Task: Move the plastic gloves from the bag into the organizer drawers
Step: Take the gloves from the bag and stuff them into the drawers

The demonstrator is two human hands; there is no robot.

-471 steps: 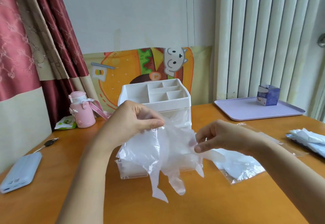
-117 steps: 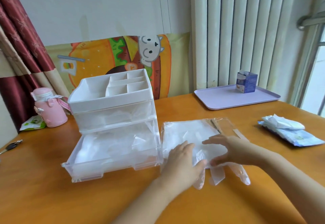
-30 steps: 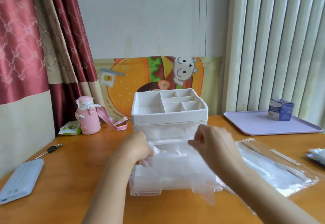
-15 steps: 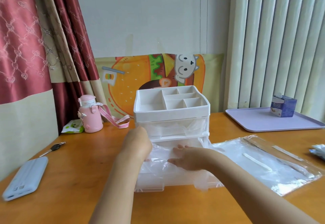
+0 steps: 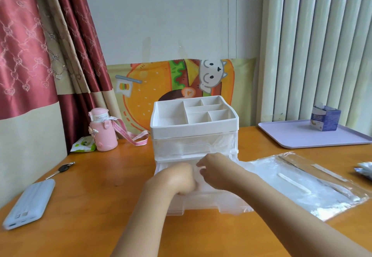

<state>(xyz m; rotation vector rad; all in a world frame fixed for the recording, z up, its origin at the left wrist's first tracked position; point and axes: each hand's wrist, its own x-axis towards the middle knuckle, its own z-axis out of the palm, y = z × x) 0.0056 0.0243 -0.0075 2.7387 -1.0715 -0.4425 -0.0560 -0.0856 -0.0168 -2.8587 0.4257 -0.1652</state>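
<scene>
Two hands meet over the pulled-out lower drawer (image 5: 201, 202) of the white organizer (image 5: 193, 129), so the step in hand looks like bedding a batch of plastic gloves (image 5: 198, 177) into it. The left hand (image 5: 175, 180) sits knuckles-up with its fingers curled down into the drawer; they are hidden, so I cannot tell whether they clutch film or merely press on it. The right hand (image 5: 216, 173) is bent at the knuckles, thumb and forefinger nipping a white fold of the gloves just beside the left hand.

Crumpled film also shows behind the clear front of the upper drawer (image 5: 181, 146), which is pushed in. Beside the organizer on the right, the clear bag (image 5: 302, 186) lies flat on the wooden table (image 5: 100, 206); whether any gloves remain inside is hard to make out.

Next, I judge, the film must be pressed flat below the drawer rim. Some seems to spill over the right front corner and could snag when the drawer slides shut, so that edge wants tucking first.
</scene>
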